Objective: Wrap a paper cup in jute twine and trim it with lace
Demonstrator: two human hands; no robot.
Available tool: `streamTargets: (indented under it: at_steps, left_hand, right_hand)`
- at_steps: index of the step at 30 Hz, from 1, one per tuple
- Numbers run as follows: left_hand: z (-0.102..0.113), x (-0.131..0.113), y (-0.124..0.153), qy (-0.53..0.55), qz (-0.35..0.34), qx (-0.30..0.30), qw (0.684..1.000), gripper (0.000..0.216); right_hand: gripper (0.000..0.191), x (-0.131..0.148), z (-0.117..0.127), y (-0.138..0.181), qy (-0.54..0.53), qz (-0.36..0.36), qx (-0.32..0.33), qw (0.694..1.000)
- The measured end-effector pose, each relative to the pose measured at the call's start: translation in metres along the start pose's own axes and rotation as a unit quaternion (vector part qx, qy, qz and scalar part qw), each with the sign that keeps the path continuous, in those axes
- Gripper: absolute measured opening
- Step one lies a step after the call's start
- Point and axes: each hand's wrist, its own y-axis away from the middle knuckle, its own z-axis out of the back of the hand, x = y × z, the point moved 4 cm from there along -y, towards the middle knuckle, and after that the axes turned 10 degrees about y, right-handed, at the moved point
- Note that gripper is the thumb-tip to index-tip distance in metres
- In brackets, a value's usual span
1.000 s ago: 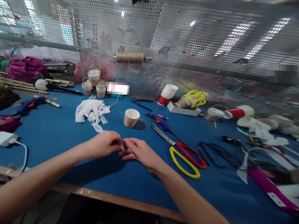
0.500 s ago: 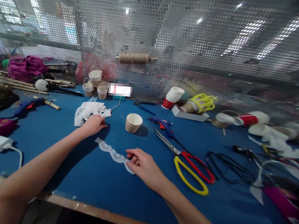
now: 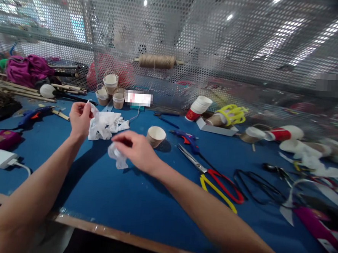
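Observation:
My right hand (image 3: 136, 149) is closed on a short lace strip (image 3: 118, 157), which hangs bunched and blurred below the fingers. My left hand (image 3: 80, 119), fingers pinched, holds up one end of the white lace (image 3: 103, 124) that lies in a loose heap on the table. A small paper cup (image 3: 156, 136) with a brown wrap stands upright just beyond my right hand. To its right lie a blue glue gun (image 3: 187, 139) and scissors (image 3: 200, 168) with one red and one yellow handle.
Small cups with handles (image 3: 110, 85) stand behind the lace. A twine roll (image 3: 157, 61) hangs on the perforated metal screen (image 3: 174, 31). Stacked paper cups (image 3: 199, 107) and a black cable (image 3: 256, 189) are on the right. Another blue glue gun (image 3: 35, 115) lies left.
My right hand has picked the lace strip up off the table and carried it left and away from me. The left hand has moved left and lifted an end of the heaped lace.

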Motion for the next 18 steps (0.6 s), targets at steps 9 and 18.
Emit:
streamTargets:
  at_steps: [9,18]
  left_hand:
    - [-0.001,0.006,0.004,0.061,0.017,-0.015,0.998,0.011]
    - [-0.013,0.004,0.018,0.028,-0.009,0.066,0.997,0.01]
  right_hand:
    - [0.029,-0.07,-0.042,-0.065,0.157,-0.16,0.072,0.972]
    - [0.027,-0.06,-0.044,-0.041,0.13,-0.176,0.103,0.97]
